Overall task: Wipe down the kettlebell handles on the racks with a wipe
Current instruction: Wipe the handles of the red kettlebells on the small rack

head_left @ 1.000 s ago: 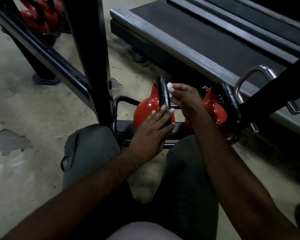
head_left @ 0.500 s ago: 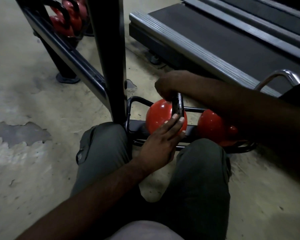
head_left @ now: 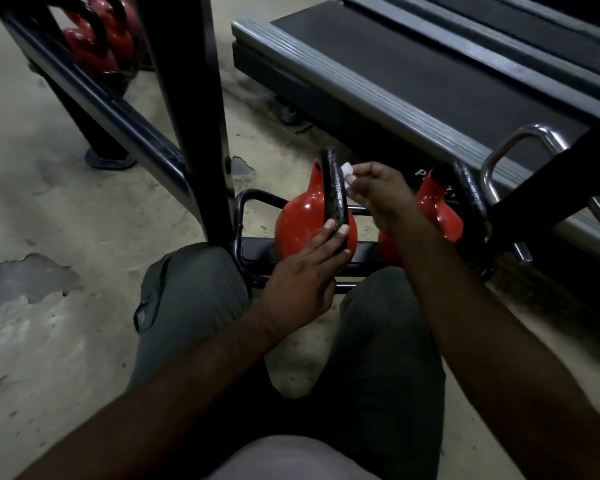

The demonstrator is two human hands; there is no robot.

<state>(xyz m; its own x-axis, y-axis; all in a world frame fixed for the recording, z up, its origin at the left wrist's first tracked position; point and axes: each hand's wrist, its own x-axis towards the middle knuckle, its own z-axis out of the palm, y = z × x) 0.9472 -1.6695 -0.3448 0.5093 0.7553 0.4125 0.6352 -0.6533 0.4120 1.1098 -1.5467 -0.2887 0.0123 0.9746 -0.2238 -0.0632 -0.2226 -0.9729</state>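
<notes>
A red kettlebell (head_left: 303, 220) with a black handle (head_left: 333, 188) sits on the low black rack (head_left: 257, 252) in front of my knees. My left hand (head_left: 305, 271) rests against the handle's lower end with straight fingers. My right hand (head_left: 381, 194) pinches a small white wipe (head_left: 347, 169) against the upper right side of that handle. A second red kettlebell (head_left: 440, 213) with a black handle (head_left: 470, 199) sits to the right, partly behind my right forearm.
A black rack upright (head_left: 187, 109) rises just left of the kettlebells, with a slanted rail (head_left: 97, 98) and more red kettlebells (head_left: 97, 39) at the far left. A treadmill deck (head_left: 413, 74) lies behind. A chrome handle (head_left: 520, 143) sticks out at right. The concrete floor (head_left: 49, 237) is patchy.
My right hand came off the top of the handle and now holds the wipe at its upper right side. The view has tilted back, showing the second kettlebell's handle again.
</notes>
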